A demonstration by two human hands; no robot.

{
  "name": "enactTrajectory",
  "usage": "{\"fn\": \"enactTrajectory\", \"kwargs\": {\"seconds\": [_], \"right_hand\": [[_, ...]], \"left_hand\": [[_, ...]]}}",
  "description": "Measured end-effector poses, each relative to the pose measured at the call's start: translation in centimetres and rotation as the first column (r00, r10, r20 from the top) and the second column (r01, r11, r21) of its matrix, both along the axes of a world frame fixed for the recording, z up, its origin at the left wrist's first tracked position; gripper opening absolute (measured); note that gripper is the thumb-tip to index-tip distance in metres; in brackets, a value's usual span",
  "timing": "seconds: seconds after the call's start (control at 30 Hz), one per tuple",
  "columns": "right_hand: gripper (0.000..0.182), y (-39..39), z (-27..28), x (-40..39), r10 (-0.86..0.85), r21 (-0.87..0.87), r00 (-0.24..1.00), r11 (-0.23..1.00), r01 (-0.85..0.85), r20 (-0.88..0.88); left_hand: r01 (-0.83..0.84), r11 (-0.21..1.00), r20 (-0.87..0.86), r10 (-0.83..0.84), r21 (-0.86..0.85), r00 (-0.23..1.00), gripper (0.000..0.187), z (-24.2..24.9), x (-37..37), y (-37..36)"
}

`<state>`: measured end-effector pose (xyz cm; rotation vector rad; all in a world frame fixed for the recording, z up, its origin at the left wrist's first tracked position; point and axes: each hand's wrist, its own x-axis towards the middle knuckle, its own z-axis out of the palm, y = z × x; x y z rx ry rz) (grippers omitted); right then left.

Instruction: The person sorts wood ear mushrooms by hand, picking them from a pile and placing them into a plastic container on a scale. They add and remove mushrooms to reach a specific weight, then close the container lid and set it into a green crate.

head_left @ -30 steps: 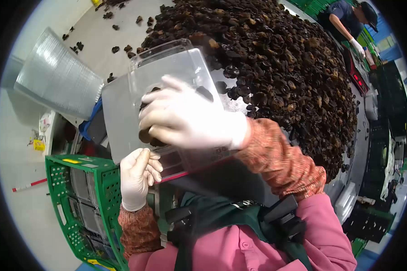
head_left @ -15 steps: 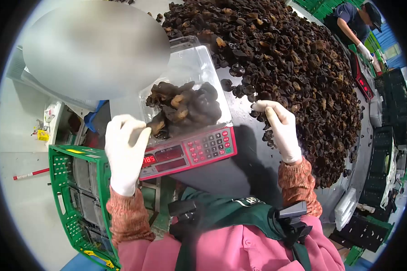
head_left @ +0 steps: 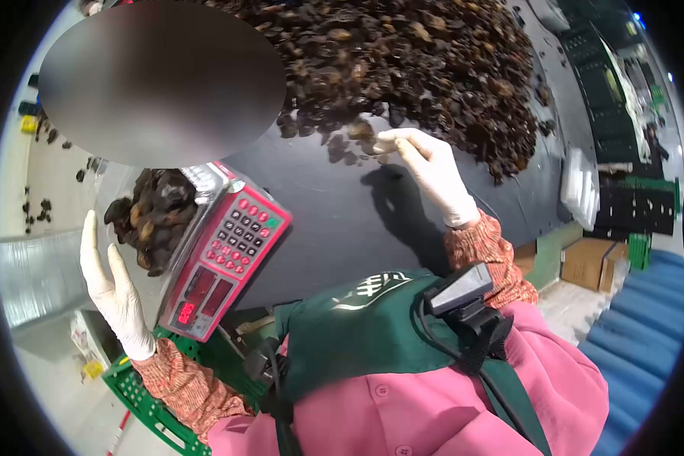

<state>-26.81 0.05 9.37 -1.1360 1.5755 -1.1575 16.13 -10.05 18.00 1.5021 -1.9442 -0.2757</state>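
Note:
Both hands wear white gloves. My left hand is open, its fingers apart, beside the left edge of a clear plastic container. Dark brown, wrinkled fungus-like pieces lie in that container on a red digital scale with lit red digits. My right hand has its thumb and forefinger closed together at the near edge of a large pile of similar dark pieces. Whatever is between those fingertips is too small to make out. A few loose pieces lie just left of them.
Under the pile is a dark grey table. White plastic trays are stacked at the right edge. A green crate stands at the lower left, a cardboard box on the floor at right. A blurred oval hides the upper left.
The view has turned, so the scale appears farther left and tilted. My left hand has come away from the container's pieces and opened. My right hand is now at the pile's near edge, fingers still together.

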Motion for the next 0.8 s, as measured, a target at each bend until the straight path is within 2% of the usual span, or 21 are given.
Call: {"fn": "enactTrajectory", "kwargs": {"seconds": [0.03, 0.07, 0.1, 0.13, 0.23, 0.3, 0.33, 0.43, 0.47, 0.5, 0.53, 0.57, 0.6, 0.63, 0.67, 0.7, 0.73, 0.77, 0.8], "right_hand": [[0.026, 0.3, -0.1, -0.2, -0.007, -0.006, 1.0, 1.0, 0.007, -0.009], [0.025, 0.5, -0.4, -0.4, -0.001, 0.002, 1.0, 1.0, 0.001, -0.014], [0.024, 0.7, -0.3, -0.3, -0.01, -0.011, 0.994, 1.0, 0.009, -0.109], [0.024, 0.9, -0.5, -0.2, 0.0, -0.037, 0.986, 0.999, -0.006, -0.166], [0.021, 0.4, -1.8, 0.5, 0.016, -0.13, 0.926, 0.989, -0.071, -0.378], [0.021, -0.9, -2.9, 1.6, 0.005, -0.198, 0.821, 0.97, -0.143, -0.57], [0.021, -1.8, -3.8, 2.3, -0.065, -0.273, 0.748, 0.949, -0.159, -0.66], [0.02, -4.7, -5.1, 3.7, -0.026, -0.198, 0.554, 0.947, -0.253, -0.832], [0.02, -5.5, -5.6, 3.8, 0.083, -0.071, 0.538, 0.963, -0.258, -0.839], [0.019, -5.9, -5.5, 3.6, 0.044, -0.129, 0.558, 0.955, -0.268, -0.828], [0.019, -6.1, -5.1, 3.1, 0.01, -0.189, 0.578, 0.94, -0.284, -0.816], [0.018, -6.3, -4.6, 2.7, -0.016, -0.248, 0.602, 0.92, -0.304, -0.799], [0.022, -6.0, -3.3, 2.3, 0.045, -0.253, 0.717, 0.919, -0.303, -0.696], [0.024, -5.5, -0.8, 2.4, 0.124, -0.222, 0.875, 0.942, -0.252, -0.468], [0.025, -5.4, -1.1, 2.3, 0.14, -0.147, 0.972, 0.975, -0.168, -0.188], [0.024, -5.6, -0.4, 2.4, 0.153, 0.006, 0.966, 0.988, -0.155, -0.208], [0.022, -6.0, -1.0, 2.5, 0.184, -0.023, 0.875, 0.976, -0.218, -0.448], [0.022, -6.9, -1.3, 2.8, 0.205, -0.001, 0.842, 0.971, -0.238, -0.5], [0.02, -7.8, 0.2, 4.2, 0.196, 0.001, 0.89, 0.977, -0.214, -0.413]], "left_hand": [[0.07, 0.997, -0.067, -0.067, 0.04, 0.995, 0.039, -0.7, 0.2, -0.6], [0.125, 0.99, 0.009, -0.126, 0.071, 0.992, 0.038, -1.4, 1.2, -1.1], [0.174, 0.979, 0.085, -0.183, 0.102, 0.979, 0.038, -2.0, 1.9, -1.1], [0.126, 0.99, 0.173, -0.135, 0.064, 0.976, 0.035, -2.1, 1.9, -0.7], [0.055, 0.99, 0.166, -0.077, 0.129, 0.983, 0.034, -2.3, 2.1, 0.5], [0.019, 0.991, 0.091, -0.032, 0.131, 0.995, 0.031, -2.6, 1.8, 1.3], [0.004, 0.99, 0.072, -0.014, 0.139, 0.997, 0.031, -2.7, 2.0, 1.6], [-0.068, 0.993, 0.044, 0.064, 0.098, 0.997, 0.033, -1.8, 0.7, 2.3], [-0.101, 0.993, 0.023, 0.1, 0.066, 0.995, 0.034, -1.2, -0.3, 2.8], [-0.138, 0.99, 0.001, 0.138, 0.032, 0.99, 0.035, -0.8, -0.5, 3.1], [-0.165, 0.986, 0.071, 0.164, 0.002, 0.984, 0.038, -0.7, 0.6, 3.4], [-0.191, 0.982, 0.04, 0.191, 0.003, 0.981, 0.037, -0.8, 1.0, 3.9], [-0.225, 0.974, 0.014, 0.225, -0.001, 0.974, 0.037, -0.8, 1.5, 4.5], [-0.267, 0.964, -0.008, 0.267, -0.012, 0.964, 0.036, -0.7, 2.1, 5.2], [-0.305, 0.951, -0.108, 0.309, 0.057, 0.945, 0.036, -0.6, 2.2, 5.7], [-0.307, 0.95, -0.177, 0.313, 0.061, 0.933, 0.035, -0.8, 2.4, 6.2], [-0.355, 0.93, -0.095, 0.363, 0.093, 0.927, 0.035, -0.5, 2.6, 6.7], [-0.312, 0.945, -0.269, 0.328, 0.1, 0.906, 0.035, -1.3, 2.5, 7.1], [-0.326, 0.938, -0.267, 0.347, 0.121, 0.899, 0.035, -1.1, 2.2, 7.3]]}}
